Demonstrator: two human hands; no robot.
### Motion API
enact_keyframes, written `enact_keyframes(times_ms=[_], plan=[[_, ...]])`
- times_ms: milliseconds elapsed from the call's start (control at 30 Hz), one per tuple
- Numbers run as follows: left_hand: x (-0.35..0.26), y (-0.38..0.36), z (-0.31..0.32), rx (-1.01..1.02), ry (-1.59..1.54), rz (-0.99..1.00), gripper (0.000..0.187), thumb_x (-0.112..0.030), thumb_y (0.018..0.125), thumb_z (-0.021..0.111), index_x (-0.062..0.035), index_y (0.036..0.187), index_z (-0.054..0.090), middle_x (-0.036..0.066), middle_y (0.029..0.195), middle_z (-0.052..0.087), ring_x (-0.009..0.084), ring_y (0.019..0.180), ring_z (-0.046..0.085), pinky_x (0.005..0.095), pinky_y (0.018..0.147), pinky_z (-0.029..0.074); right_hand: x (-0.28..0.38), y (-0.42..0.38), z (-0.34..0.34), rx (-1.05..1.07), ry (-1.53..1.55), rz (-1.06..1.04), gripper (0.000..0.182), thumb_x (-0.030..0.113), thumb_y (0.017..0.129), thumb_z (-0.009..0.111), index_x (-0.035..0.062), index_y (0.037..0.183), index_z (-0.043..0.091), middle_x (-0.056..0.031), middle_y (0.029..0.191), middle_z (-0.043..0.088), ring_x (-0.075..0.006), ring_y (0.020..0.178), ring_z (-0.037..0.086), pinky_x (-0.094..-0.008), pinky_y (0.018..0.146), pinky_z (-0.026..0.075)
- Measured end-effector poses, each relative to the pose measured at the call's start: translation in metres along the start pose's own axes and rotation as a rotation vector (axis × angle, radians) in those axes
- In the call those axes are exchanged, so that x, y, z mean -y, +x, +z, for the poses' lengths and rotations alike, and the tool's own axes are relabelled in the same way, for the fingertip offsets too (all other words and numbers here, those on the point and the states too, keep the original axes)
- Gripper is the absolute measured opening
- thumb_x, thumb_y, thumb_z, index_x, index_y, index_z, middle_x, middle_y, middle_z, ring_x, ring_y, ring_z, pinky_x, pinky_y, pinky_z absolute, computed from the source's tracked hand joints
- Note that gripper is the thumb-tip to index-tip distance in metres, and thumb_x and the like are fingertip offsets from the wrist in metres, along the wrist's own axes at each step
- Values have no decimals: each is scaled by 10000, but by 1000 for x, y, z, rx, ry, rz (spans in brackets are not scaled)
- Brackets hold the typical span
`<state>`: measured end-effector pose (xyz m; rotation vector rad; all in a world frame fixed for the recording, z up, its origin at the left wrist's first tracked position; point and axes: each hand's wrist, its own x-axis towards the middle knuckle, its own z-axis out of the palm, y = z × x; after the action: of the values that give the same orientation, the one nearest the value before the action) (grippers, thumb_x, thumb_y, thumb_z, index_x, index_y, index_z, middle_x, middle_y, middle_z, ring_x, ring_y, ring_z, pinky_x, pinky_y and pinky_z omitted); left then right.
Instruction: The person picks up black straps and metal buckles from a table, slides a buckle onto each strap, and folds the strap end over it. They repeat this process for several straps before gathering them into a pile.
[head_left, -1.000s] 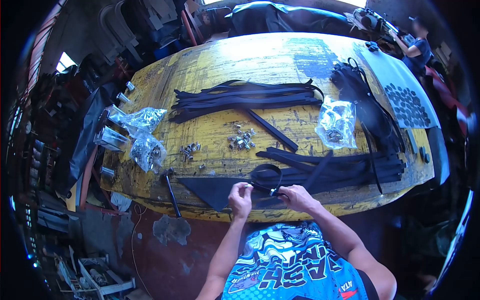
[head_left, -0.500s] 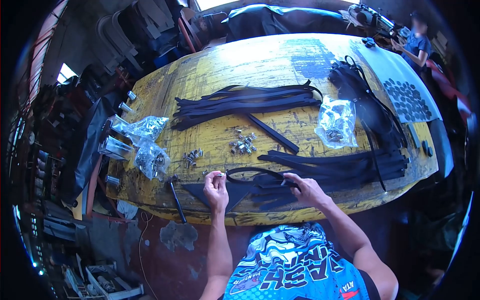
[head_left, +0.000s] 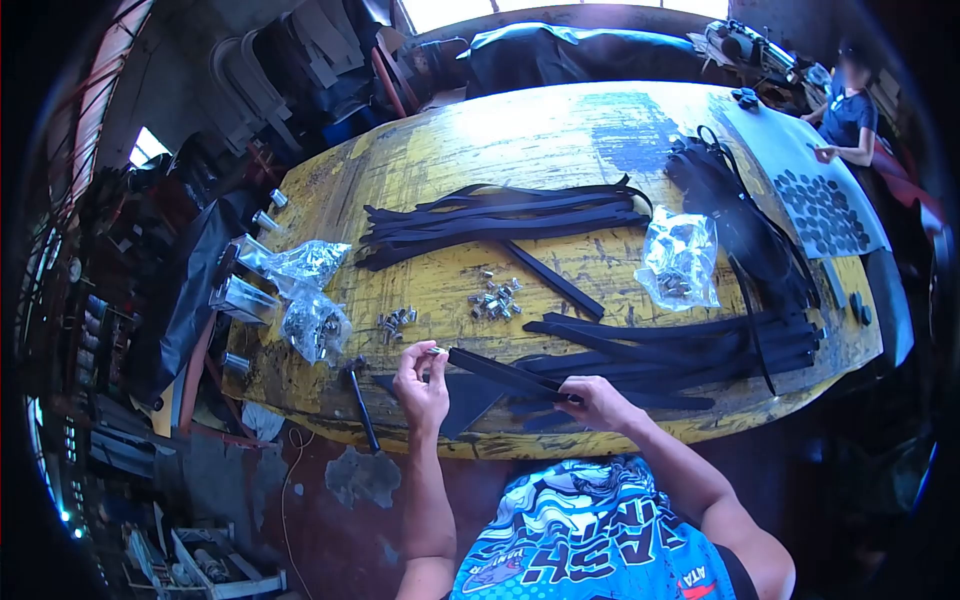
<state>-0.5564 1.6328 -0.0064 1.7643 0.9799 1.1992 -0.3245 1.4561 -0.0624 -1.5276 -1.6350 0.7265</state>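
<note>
over the counter (head_left: 435, 280), the black strap (head_left: 506, 374) has straightened; the left hand (head_left: 421, 392) pinches a metal fitting (head_left: 437, 351), the right hand (head_left: 602, 403) grips the strap.

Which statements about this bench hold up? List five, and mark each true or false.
1. The right hand grips a black strap. True.
2. The left hand holds the hammer. False: the hammer lies on the table; that hand pinches a small shiny piece.
3. Dark round pieces lie on the pale sheet. True.
4. The tabletop is spotless white. False: it is yellow, scuffed and stained.
5. Small metal pieces lie loose on the table. True.
</note>
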Motion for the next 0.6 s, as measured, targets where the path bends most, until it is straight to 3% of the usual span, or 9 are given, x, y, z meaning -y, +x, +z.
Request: enact_keyframes(times_ms=[167,300,333,467,567,600], plan=[[-10,-2,2,-38,-52,-6,178,1,899,662,8,1060,587,38,939,624,91,871,619,228,833,510,9,2,-22,114,-118,55,169,143,833,681,22,950,656,-168,814,635,-389,812,632,-463,722,505],[-7,-3,3,-71,-160,-55,183,6,895,662,3,1063,589,31,943,618,91,879,615,234,858,515,21,2,-43,156,-11,-41,161,97,845,669,-17,957,647,-188,927,667,-390,868,643,-428,735,526],[-7,-3,2,-79,-175,-61,184,8,895,662,1,1063,589,29,943,617,90,883,614,236,862,516,22,1,-45,198,1,9,186,71,858,662,-11,1024,638,-183,1002,676,-381,929,654,-402,770,534],[-11,-2,-8,-64,-204,-54,200,28,903,642,8,1089,573,61,967,628,117,897,643,236,845,515,52,-3,-47,-30,222,91,295,80,878,664,32,1162,599,-188,1047,686,-359,992,664,-391,812,527],[-31,-7,-11,-10,-223,-11,205,26,904,642,3,1093,565,71,981,628,120,909,642,237,855,509,40,-2,-46,48,228,158,291,99,872,682,18,1142,609,-205,1018,691,-354,959,673,-385,794,527],[-37,-9,-10,11,-223,11,206,25,904,642,2,1093,562,75,985,628,122,915,641,238,858,507,30,-2,-43,78,169,157,265,100,869,687,-3,1102,618,-192,937,708,-322,894,694,-372,762,526]])
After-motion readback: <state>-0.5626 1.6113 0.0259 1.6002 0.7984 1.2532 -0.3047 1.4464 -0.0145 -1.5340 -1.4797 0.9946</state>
